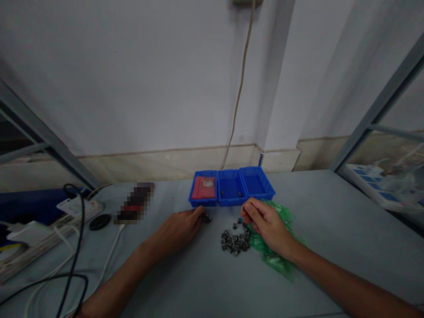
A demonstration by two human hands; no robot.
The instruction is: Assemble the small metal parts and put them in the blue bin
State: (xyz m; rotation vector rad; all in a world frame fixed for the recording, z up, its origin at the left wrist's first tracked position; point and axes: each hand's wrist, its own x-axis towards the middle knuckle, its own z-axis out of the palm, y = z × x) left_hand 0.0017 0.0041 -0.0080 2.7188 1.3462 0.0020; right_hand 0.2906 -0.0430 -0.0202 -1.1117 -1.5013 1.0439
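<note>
Small dark metal parts (pixel 234 243) lie in a loose pile on the grey table. My left hand (pixel 185 225) rests on the table left of the pile, fingers curled against a few more metal parts (pixel 206 218). Above the pile's right side is my right hand (pixel 260 216), its fingers pinched together; what they hold, if anything, is too small to make out. A green plastic bag (pixel 280 263) lies partly under my right hand. Behind the hands stand three blue bins: the left bin (pixel 193 187) holds a red packet (pixel 202 189), the middle bin (pixel 230 182) a couple of small parts.
The right blue bin (pixel 256 181) shows nothing inside. At the left are a phone (pixel 135 204) on a white cable, a black round disc (pixel 100 222), a power strip (pixel 43 247) and black cables (pixel 79 238). A white tray (pixel 374 187) with plastic bags stands at the far right.
</note>
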